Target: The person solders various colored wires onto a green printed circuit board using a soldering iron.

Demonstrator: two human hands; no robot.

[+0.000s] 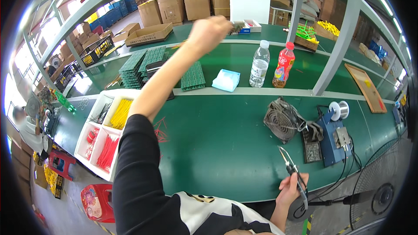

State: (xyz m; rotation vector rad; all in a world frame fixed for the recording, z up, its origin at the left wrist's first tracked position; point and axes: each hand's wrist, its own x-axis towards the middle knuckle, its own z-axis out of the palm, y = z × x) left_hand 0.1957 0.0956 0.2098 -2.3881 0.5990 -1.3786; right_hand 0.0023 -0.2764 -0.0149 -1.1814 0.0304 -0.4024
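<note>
My right hand (291,185) grips a soldering iron (289,165) at the near right, its bent tip pointing up over the green workbench (213,148). A thin metal tube runs alongside the iron's tip. My left arm stretches far across the bench. At its end my left hand (211,34) is raised with curled fingers, slightly blurred. A small dark greenish thing (237,27) shows at its fingertips, in front of a blue-and-white box (252,27); its kind is unclear. Beneath the left arm lie stacked green circuit boards (130,72) and a separate board panel (193,78).
At left, a white divided tray (82,150) holds red, yellow and dark wires. A water bottle (260,67), a red-labelled bottle (284,66) and a pale blue packet (226,80) stand behind the ledge. Rightward are a round-grilled fan (281,122), a blue soldering station (331,139) and a frame post (339,39).
</note>
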